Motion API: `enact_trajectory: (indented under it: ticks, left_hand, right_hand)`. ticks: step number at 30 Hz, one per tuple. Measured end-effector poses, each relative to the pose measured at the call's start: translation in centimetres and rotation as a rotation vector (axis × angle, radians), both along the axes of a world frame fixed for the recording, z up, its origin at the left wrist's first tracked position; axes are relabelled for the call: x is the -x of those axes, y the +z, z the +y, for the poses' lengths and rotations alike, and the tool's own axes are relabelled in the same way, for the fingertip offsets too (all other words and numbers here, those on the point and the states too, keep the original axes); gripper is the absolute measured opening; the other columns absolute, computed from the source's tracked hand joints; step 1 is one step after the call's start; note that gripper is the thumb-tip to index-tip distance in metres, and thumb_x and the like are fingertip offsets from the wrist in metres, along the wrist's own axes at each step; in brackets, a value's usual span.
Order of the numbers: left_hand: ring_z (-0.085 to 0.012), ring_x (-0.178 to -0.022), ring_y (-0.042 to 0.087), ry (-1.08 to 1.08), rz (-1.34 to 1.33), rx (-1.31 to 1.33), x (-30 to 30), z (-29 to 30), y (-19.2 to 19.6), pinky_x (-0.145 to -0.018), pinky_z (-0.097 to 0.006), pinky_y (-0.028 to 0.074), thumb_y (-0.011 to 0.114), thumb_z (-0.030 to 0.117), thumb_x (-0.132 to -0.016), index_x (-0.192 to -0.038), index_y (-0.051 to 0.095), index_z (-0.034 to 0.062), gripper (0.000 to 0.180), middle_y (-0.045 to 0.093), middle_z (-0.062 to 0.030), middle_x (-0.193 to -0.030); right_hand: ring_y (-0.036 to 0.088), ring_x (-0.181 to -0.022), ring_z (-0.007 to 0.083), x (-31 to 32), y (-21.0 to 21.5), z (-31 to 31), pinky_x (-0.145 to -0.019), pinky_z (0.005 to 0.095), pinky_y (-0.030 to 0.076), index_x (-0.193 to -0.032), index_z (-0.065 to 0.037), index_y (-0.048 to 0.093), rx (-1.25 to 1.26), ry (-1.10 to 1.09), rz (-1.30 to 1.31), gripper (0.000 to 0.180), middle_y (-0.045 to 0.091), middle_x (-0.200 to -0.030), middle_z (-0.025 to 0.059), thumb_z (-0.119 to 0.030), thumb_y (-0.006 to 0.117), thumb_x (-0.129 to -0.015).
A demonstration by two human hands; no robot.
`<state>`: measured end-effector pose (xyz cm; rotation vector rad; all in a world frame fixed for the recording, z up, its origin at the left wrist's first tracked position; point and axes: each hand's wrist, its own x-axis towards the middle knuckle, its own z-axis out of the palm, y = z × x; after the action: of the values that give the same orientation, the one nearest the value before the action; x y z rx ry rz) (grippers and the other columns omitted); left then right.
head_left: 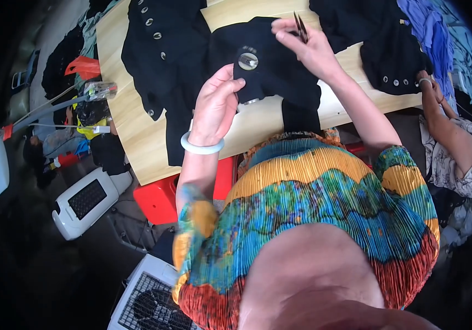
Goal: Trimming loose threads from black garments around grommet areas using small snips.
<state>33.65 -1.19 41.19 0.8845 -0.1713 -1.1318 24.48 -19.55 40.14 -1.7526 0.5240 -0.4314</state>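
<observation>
My left hand (217,104), with a pale bangle (202,144) at its wrist, pinches the edge of a black garment (269,47) between thumb and fingers. Beside those fingertips, a round, shiny, silver-rimmed button (248,61) shows on the dark cloth. Above the garment's right part, my right hand (312,49) is closed round dark thread snips (301,27), whose two narrow points stick up past the fingers. The lower part of the snips is hidden in the palm. Another small round button (251,102) shows at the garment's near edge.
More black garments with round buttons (157,36) lie across the pale wooden table (129,148). At the right, another person's hand (424,80) touches black cloth near blue fabric (439,49). A lamp arm (49,113) reaches in from the left. Red stools (156,203) stand below the table edge.
</observation>
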Motion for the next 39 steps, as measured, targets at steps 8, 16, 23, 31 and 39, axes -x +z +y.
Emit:
enact_trajectory:
  ticks: [8, 16, 23, 31, 39]
  left_hand:
    - [-0.0158, -0.095, 0.052, -0.002, 0.258, -0.002, -0.5, -2.5, -0.6, -0.086, -0.029, 0.038, 0.042, 0.022, -0.088, -0.099, 0.051, 0.0019, 0.025, 0.056, -0.0073, -0.096]
    - [-0.0116, -0.087, 0.053, -0.006, 0.519, -0.122, 0.3, -4.9, -3.6, -0.082, -0.024, 0.040, 0.052, 0.015, -0.083, -0.095, 0.054, 0.0049, 0.015, 0.057, -0.0033, -0.092]
    - [-0.0126, -0.084, 0.053, -0.078, 0.537, -0.156, 1.9, -5.4, -2.8, -0.078, -0.026, 0.041, 0.052, 0.010, -0.081, -0.092, 0.055, 0.0044, 0.012, 0.058, -0.0032, -0.086]
    - [-0.0156, -0.092, 0.052, -0.252, 0.382, 0.077, 1.9, -4.7, -1.8, -0.078, -0.029, 0.042, 0.044, 0.006, -0.084, -0.111, 0.045, 0.0041, 0.028, 0.054, -0.0065, -0.102]
    - [-0.0244, -0.113, 0.041, -0.169, 0.467, 0.358, 2.7, -4.2, -1.9, -0.096, -0.039, 0.033, 0.043, 0.005, -0.084, -0.124, 0.034, 0.0048, 0.041, 0.042, -0.0105, -0.122]
  right_hand:
    - [0.056, -0.073, 0.0143, 1.4, 1.1, 1.6, -0.067, 0.0226, 0.044, -0.091, -0.002, 0.059, 0.195, 0.213, 0.050, 0.027, 0.056, -0.084, 0.0055, -0.022, 0.064, -0.073]
    - [0.058, -0.068, 0.0164, 2.5, -0.4, 2.5, -0.061, 0.0243, 0.047, -0.090, -0.003, 0.058, 0.382, 0.086, 0.046, 0.025, 0.056, -0.081, 0.0076, -0.014, 0.067, -0.070]
    - [0.057, -0.061, 0.0231, 4.0, -1.4, 0.9, -0.053, 0.0289, 0.046, -0.082, -0.006, 0.058, 0.484, 0.042, -0.057, 0.013, 0.055, -0.074, 0.0063, -0.007, 0.061, -0.069]
    - [0.057, -0.062, 0.0194, 4.6, 1.5, -0.8, -0.052, 0.0256, 0.047, -0.081, -0.003, 0.052, 0.634, 0.185, -0.048, 0.025, 0.052, -0.077, 0.0061, 0.011, 0.054, -0.061]
    - [0.057, -0.074, 0.0237, 6.9, 3.8, -0.4, -0.068, 0.0303, 0.044, -0.104, -0.004, 0.042, 0.287, -0.158, -0.019, 0.040, 0.055, -0.082, 0.0124, -0.030, 0.057, -0.078]
